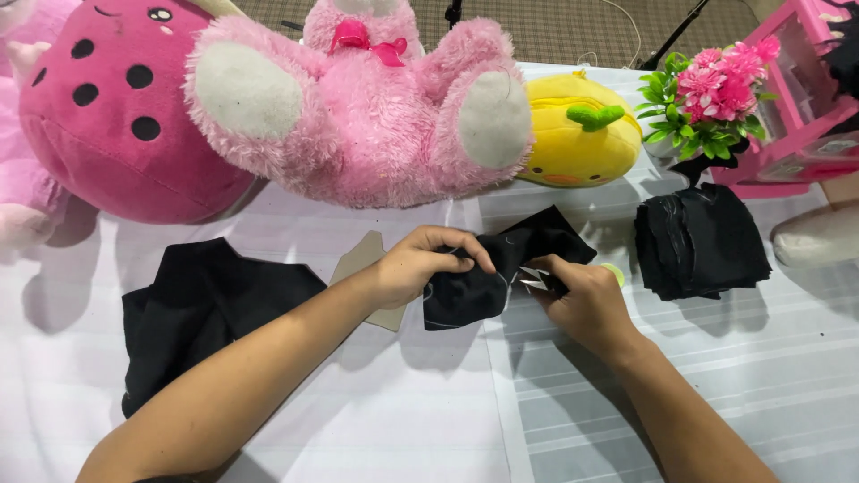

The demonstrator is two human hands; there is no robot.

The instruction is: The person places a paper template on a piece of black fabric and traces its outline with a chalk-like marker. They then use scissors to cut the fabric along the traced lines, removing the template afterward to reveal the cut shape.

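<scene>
- Head view: left hand (pixel 420 264) pinches a soft black fabric piece (pixel 501 268) at table centre; right hand (pixel 582 300) closes on small scissors (pixel 535 279), blades open at its edge.
- Cutting seems underway; the next snip needs taut cloth.
- Folded black stack (pixel 702 240) lies at 3 o'clock; fluffy pink bear (pixel 376 107) at 12.

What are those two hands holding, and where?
Left hand pinches the black fabric piece at its upper edge; right hand holds scissors at that fabric.
</scene>
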